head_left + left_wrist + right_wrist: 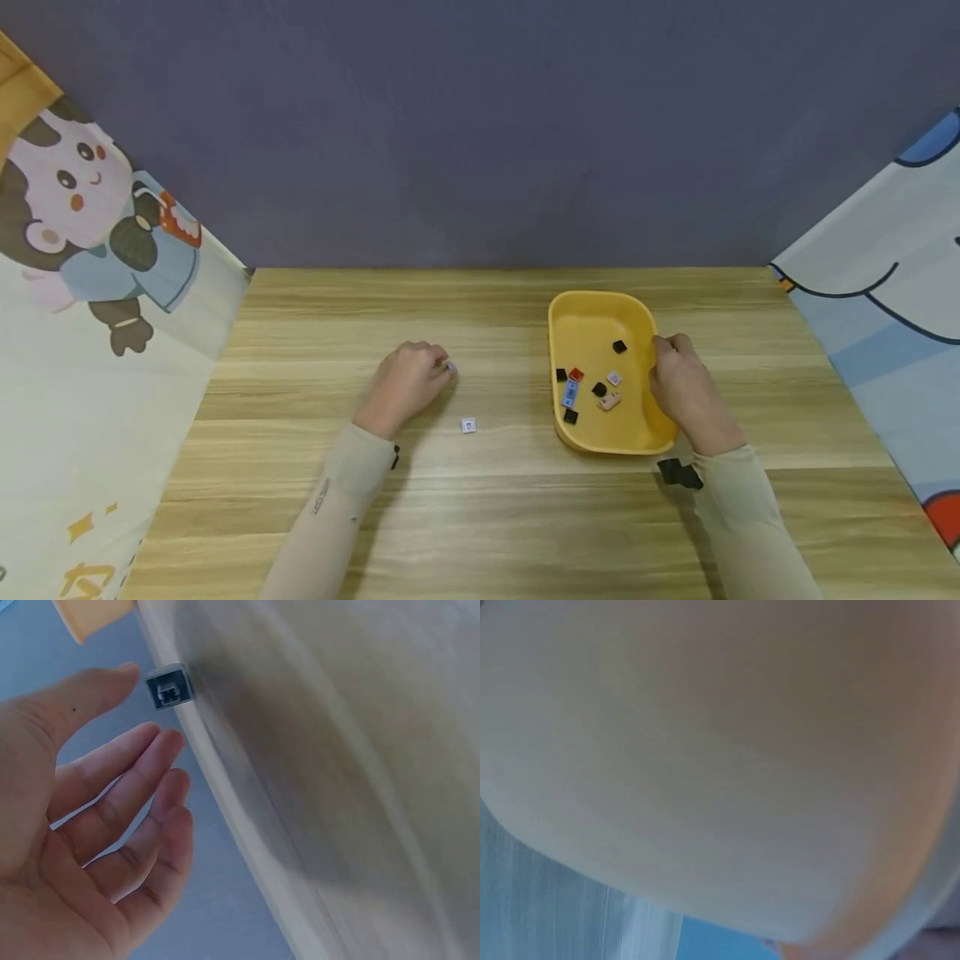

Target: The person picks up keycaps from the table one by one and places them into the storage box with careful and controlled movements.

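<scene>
On the left, my left hand (408,379) reaches over a small pale keycap (451,367). In the left wrist view the keycap (169,687) turns its dark hollow side to the camera, and the thumb and fingers curve around it with gaps. Nearer to me, a white printed keycap (468,426) lies on the table. My right hand (686,387) grips the right rim of a yellow plastic bin (600,442). Inside are several black pieces, a red piece (576,374), a white one (613,377), a long blue one (570,393) and a pinkish one (609,402).
Everything stands on a wood-grain table (495,517). A dark blue-grey panel (495,150) rises behind its far edge. Cartoon-printed sheets (90,358) flank it on both sides. The right wrist view is mostly filled by a blurred pale surface (690,765).
</scene>
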{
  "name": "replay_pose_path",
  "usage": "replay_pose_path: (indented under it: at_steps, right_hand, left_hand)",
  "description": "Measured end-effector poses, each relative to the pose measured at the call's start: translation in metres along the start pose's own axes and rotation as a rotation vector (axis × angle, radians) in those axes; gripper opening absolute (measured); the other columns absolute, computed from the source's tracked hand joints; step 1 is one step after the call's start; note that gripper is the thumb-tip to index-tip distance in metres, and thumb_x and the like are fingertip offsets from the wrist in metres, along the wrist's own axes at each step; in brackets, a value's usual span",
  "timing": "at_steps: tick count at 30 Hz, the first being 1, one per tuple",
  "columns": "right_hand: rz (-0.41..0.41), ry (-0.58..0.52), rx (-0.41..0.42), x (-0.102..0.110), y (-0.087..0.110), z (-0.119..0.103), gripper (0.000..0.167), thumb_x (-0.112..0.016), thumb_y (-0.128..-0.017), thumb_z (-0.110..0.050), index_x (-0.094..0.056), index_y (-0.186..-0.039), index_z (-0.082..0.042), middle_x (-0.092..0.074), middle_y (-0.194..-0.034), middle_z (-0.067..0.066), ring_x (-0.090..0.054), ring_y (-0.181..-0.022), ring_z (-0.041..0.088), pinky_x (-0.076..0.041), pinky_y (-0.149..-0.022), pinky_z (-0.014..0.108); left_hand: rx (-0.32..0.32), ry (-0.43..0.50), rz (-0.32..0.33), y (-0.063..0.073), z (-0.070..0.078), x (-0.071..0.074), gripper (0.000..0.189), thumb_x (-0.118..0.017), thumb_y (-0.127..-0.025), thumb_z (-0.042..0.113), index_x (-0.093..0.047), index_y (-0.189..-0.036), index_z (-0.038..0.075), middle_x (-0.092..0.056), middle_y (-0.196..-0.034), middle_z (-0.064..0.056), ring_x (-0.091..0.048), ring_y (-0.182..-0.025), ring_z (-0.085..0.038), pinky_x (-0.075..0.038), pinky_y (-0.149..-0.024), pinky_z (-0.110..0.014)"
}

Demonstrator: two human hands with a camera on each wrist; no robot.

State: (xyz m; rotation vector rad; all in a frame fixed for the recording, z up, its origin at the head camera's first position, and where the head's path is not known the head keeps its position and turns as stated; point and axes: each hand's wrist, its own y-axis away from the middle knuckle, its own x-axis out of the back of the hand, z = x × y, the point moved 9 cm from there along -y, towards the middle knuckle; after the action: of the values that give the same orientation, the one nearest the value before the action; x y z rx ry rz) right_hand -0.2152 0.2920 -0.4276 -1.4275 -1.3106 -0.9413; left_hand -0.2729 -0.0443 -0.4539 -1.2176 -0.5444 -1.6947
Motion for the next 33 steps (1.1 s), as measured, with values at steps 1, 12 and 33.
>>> replay_pose_path:
  at_steps: [1,12,33]
  right_hand:
    - [0.001,0.002,0.002,0.000,0.000,0.000,0.037,-0.049,-0.088,0.012,-0.049,-0.122,0.025,-0.047,-0.109,0.041,-0.059,-0.088,0.051,-0.054,-0.072,0.057]
    - [-0.005,0.015,0.002,0.000,-0.001,0.000,0.036,-0.050,-0.088,0.011,-0.049,-0.121,0.025,-0.047,-0.109,0.041,-0.058,-0.089,0.051,-0.054,-0.073,0.057]
    - [0.012,0.006,0.011,0.001,0.000,-0.001,0.036,-0.050,-0.088,0.011,-0.050,-0.121,0.024,-0.047,-0.108,0.040,-0.057,-0.089,0.051,-0.054,-0.072,0.057]
  left_hand:
    - [0.006,-0.008,-0.009,0.000,-0.001,-0.002,0.019,-0.075,-0.091,0.022,-0.076,-0.098,0.004,-0.072,-0.094,-0.009,-0.068,-0.087,-0.026,-0.056,-0.080,-0.041]
    - [0.016,-0.019,-0.033,-0.002,-0.001,-0.011,0.009,-0.077,-0.089,0.018,-0.076,-0.086,0.010,-0.067,-0.079,0.001,-0.061,-0.073,-0.015,-0.054,-0.069,-0.034]
    - [-0.095,0.003,0.003,-0.017,0.047,0.006,0.019,-0.075,-0.092,0.028,-0.077,-0.098,0.011,-0.072,-0.094,-0.002,-0.065,-0.083,-0.017,-0.055,-0.071,-0.033]
